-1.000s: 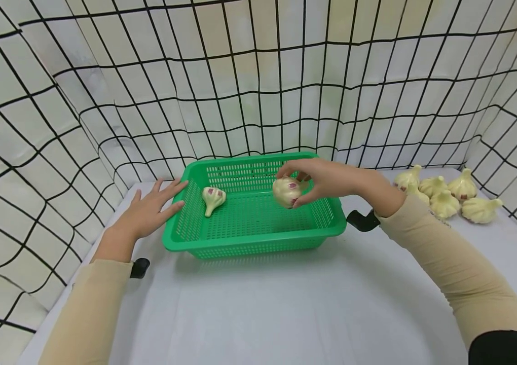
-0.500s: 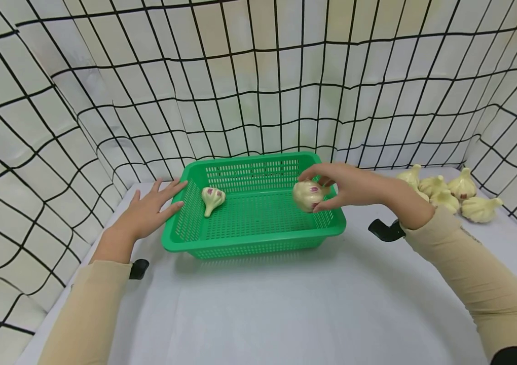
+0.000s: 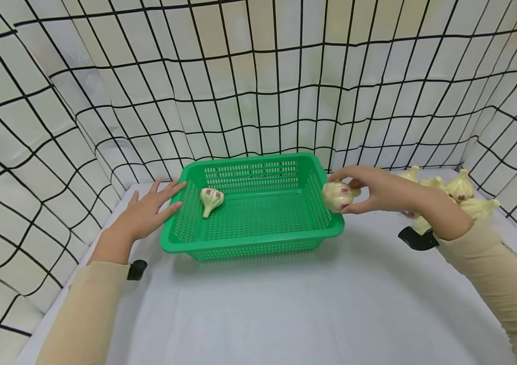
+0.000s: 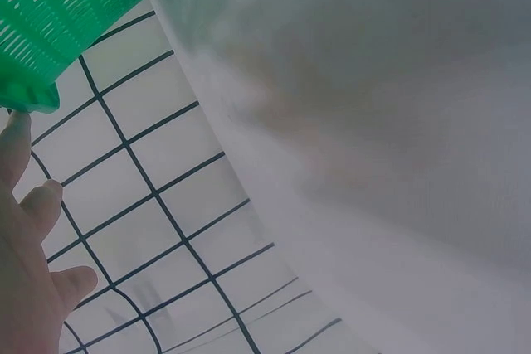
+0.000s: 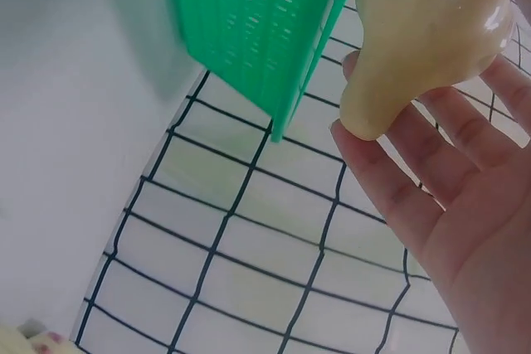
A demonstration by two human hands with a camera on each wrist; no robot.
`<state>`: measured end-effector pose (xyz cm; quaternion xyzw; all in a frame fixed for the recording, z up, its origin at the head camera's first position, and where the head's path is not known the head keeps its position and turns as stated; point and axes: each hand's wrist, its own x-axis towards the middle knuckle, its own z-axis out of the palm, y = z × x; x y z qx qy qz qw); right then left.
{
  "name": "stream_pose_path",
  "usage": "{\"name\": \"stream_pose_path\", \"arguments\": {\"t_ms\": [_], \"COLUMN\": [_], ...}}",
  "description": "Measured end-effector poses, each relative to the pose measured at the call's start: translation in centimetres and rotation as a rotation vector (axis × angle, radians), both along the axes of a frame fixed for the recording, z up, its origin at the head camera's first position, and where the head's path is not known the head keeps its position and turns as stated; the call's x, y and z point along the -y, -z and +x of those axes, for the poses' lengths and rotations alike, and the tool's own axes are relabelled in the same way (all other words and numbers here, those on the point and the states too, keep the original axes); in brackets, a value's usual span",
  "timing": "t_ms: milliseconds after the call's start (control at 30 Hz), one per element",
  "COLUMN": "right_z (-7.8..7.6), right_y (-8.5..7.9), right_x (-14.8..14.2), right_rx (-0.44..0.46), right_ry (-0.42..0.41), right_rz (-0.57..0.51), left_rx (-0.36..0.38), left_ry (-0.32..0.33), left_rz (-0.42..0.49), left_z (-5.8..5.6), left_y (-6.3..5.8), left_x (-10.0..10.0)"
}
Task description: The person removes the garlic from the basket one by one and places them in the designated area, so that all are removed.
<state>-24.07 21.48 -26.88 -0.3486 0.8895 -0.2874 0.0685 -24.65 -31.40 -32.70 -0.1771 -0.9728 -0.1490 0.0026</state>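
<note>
My right hand [image 3: 386,190] grips a garlic bulb [image 3: 337,196], pale with purple patches, over the right rim of a green plastic basket [image 3: 258,242]. In the right wrist view the held bulb's stem points toward the fingers, which curl along it, close to the basket wall [image 5: 241,31]. Another garlic bulb [image 3: 212,201] lies inside the basket near its left end. My left hand [image 3: 142,215] has its fingers spread, and the fingertips touch the basket's left rim. Only part of that hand [image 4: 29,246] shows in the left wrist view, under the basket's edge.
Several garlic bulbs [image 3: 461,187] lie in a group at the right of the white table [image 3: 258,304], partly hidden by the right forearm. Black netting [image 3: 258,96] over white sheeting stands behind the basket and along both sides.
Holding the garlic bulb, my right hand has moved right, from above the basket's inside to its right rim. My left hand and the bulb in the basket stay in place.
</note>
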Motion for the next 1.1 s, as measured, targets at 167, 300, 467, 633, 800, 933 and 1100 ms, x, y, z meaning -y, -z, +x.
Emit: {"name": "stream_pose_path", "arguments": {"t_ms": [167,300,467,633,800,933,1100], "right_z": [0.4,0.7,0.9,1.3,2.0,2.6,2.6], "right_y": [0.4,0.8,1.1,1.1,0.6,0.2,0.5], "right_x": [-1.4,-2.5,-3.9,-5.1,-6.2,-7.2,-8.8], "right_rx": [0.016,-0.015,-0.062,-0.051,-0.048,-0.031,-0.007], "right_ry": [0.040,0.052,0.055,0.090,0.173,0.240,0.303], "right_rz": [-0.025,-0.036,-0.053,-0.037,0.001,-0.001,0.003], "left_rx": [0.001,0.004,0.006,0.004,0.005,-0.002,-0.003], "left_ry": [0.000,-0.005,-0.004,-0.002,0.002,0.005,0.006], "left_rz": [-0.002,-0.012,-0.019,-0.021,-0.018,-0.007,-0.011], "left_z": [0.1,0.1,0.0,0.0,0.0,0.0,0.0], "left_y": [0.0,0.0,0.0,0.0,0.0,0.0,-0.1], "left_x": [0.0,0.0,0.0,-0.1,0.0,0.0,0.0]}}
